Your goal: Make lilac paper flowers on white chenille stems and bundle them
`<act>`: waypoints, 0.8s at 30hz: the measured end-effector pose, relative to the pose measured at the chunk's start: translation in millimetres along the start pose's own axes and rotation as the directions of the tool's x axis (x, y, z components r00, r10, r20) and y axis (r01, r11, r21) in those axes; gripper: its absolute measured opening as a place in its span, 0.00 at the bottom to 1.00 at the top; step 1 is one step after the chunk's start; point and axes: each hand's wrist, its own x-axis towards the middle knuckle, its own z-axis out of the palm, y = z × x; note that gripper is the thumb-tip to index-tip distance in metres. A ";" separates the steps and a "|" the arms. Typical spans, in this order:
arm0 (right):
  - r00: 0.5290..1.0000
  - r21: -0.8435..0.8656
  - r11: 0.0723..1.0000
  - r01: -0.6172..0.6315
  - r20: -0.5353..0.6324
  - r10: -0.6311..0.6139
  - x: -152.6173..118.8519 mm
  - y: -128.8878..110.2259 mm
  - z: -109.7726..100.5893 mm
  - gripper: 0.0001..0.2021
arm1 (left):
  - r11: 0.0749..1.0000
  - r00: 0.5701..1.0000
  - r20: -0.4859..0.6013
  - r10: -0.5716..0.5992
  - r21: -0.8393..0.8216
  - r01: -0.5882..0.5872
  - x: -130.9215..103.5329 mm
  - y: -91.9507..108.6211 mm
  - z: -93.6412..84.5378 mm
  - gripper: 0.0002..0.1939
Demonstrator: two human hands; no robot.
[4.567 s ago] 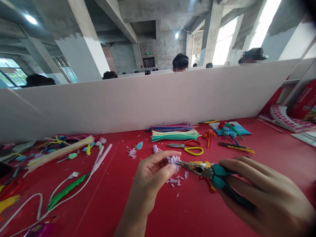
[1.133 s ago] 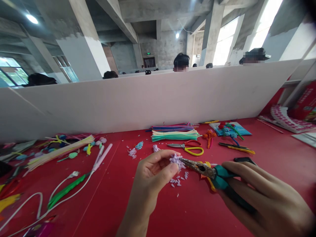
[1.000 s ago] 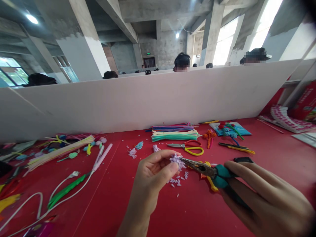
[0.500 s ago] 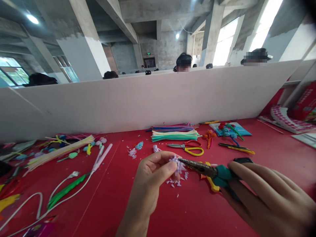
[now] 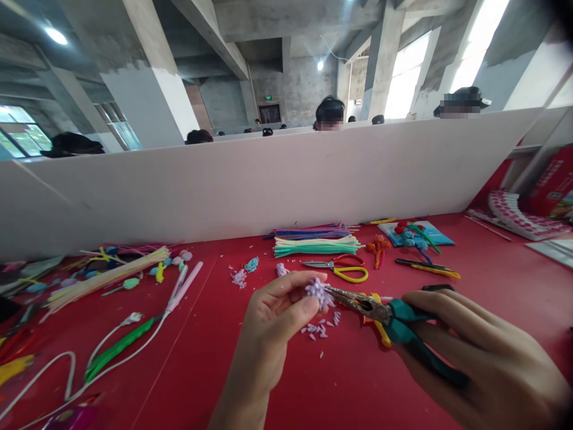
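Between thumb and fingers, my left hand (image 5: 280, 319) pinches a small spiky lilac piece (image 5: 319, 292), partly covered by the fingertips. My right hand (image 5: 483, 346) is wrapped round the green handles of needle-nose pliers (image 5: 369, 306). The jaws are slightly parted, with their tips at the right side of the lilac piece. Below it, several loose lilac bits (image 5: 320, 328) lie on the red table (image 5: 349, 382). Behind the pliers is a yellow-handled tool (image 5: 382, 334), partly hidden.
Scissors (image 5: 342, 269) lie beyond my hands, before bundled pipe cleaners (image 5: 316, 246). To the left are a pink styling iron (image 5: 184, 286) with a white cord, cream pipe cleaners (image 5: 111, 275) and a green strip (image 5: 119, 349). A white partition (image 5: 250, 185) closes off the back; heads show above it.
The pliers' jaws and handles have parted somewhat, and my right hand has opened a little round them. My left hand still pinches the lilac piece in nearly the same place.
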 end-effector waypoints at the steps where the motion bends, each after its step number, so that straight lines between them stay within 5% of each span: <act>1: 1.000 0.000 1.000 -0.002 0.000 0.002 -0.2 -0.1 0.2 0.05 | 1.000 1.000 -0.013 0.001 -0.007 -0.001 -0.3 0.2 1.0 0.09; 24: 1.000 -0.019 1.000 -0.008 -0.021 0.008 2.8 -7.3 -0.6 0.09 | 0.998 0.999 -0.047 -0.013 0.053 0.016 -0.8 -0.9 4.1 0.06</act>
